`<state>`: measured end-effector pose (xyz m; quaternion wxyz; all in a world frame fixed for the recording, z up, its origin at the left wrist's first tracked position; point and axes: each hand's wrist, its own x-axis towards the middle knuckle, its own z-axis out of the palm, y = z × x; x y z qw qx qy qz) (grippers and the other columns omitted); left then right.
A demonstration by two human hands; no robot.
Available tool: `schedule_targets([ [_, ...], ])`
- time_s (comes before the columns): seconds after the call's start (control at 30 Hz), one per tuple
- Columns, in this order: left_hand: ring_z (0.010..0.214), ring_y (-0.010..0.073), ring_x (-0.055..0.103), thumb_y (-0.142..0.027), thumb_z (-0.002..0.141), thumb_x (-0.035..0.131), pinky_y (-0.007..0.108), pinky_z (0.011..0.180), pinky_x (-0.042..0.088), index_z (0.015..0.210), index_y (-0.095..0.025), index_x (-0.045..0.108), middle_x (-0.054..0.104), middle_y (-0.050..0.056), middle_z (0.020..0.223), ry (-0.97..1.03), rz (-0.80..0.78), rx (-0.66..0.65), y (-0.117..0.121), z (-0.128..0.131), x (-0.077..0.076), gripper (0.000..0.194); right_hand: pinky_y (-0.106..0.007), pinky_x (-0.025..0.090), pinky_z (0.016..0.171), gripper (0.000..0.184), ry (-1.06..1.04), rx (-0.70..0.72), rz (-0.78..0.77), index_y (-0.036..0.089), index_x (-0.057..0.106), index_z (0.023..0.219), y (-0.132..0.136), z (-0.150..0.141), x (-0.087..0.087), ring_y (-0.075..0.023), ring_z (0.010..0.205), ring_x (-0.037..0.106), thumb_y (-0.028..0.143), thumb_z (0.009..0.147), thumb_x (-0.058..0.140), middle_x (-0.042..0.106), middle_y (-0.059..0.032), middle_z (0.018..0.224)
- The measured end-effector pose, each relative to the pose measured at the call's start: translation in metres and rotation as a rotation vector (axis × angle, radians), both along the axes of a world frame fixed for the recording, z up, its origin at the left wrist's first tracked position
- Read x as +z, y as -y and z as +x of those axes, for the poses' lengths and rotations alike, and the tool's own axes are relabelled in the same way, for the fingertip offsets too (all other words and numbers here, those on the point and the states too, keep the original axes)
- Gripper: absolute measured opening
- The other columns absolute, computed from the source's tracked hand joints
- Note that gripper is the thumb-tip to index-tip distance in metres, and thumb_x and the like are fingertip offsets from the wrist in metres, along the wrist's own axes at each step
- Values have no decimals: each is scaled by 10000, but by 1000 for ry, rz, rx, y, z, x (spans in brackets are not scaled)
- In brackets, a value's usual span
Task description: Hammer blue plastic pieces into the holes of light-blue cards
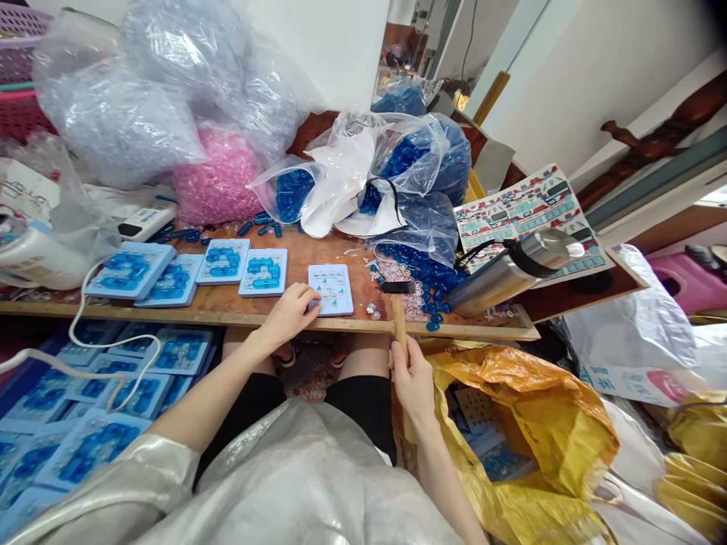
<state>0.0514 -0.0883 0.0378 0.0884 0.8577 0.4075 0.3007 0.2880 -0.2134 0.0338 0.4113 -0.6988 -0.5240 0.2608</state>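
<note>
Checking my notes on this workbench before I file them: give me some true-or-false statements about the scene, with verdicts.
The right hand grips the wooden handle of a hammer. True.
The steel flask stands upright. False: it lies on its side.
The left hand touches a pale blue board. True.
The yellow sack sits on the table. False: it lies below the table.

Boards [224, 261] are showing pale blue with deep blue pieces, while the end board [331, 289] is showing a pale face with small green marks. The sack [511, 424] is showing bright yellow, the sheet [528, 212] a repeating red-and-teal print, the bag [219, 178] pink, the handle [399, 325] plain tan.
</note>
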Motion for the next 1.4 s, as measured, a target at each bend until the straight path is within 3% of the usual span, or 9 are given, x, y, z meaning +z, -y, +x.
schedule_targets([
  [0.33,848,153,509,-249,839,459,304,794,440,866,-170,554,548,46,877,90,-61,51,2,3,-11,126,-226,418,679,364,264,274,66,180,527,1152,-17,-44,22,-153,733,600,364,907,331,639,-45,831],
  [0.47,825,147,525,-252,814,495,289,771,449,876,-168,544,557,35,840,158,-111,85,1,2,-15,116,-247,403,629,347,471,305,-67,186,536,1123,-18,-48,20,-198,758,622,345,916,306,654,-59,850],
  [0.53,806,142,532,-248,804,507,280,754,453,867,-167,544,557,31,826,177,-126,86,0,1,-16,109,-251,396,616,347,519,305,-109,197,533,1125,-19,-47,20,-206,750,625,351,918,302,657,-55,844],
  [0.7,753,113,547,-251,823,487,253,726,464,872,-168,557,553,28,849,246,-176,57,-2,-2,-18,118,-256,407,660,359,476,268,-12,199,515,1151,-18,-51,22,-202,786,622,363,923,291,655,-49,882],
  [0.9,724,105,542,-269,829,502,241,702,461,898,-160,543,562,29,860,288,-134,78,1,2,-18,135,-255,418,686,376,438,255,-11,182,504,1181,-17,-54,6,-197,812,621,355,922,294,658,-53,909],
  [1.13,825,133,543,-266,840,485,257,750,453,896,-169,570,564,43,876,182,-84,43,-4,6,-20,140,-260,421,668,369,453,223,-34,190,523,1155,-18,-50,10,-203,796,620,377,917,311,656,-35,879],
  [1.4,885,145,534,-253,840,490,286,813,442,918,-171,569,574,46,905,220,-74,21,-6,12,-19,137,-260,435,695,403,426,191,38,159,526,1163,-14,-48,6,-190,805,623,390,917,306,658,-56,927],
])
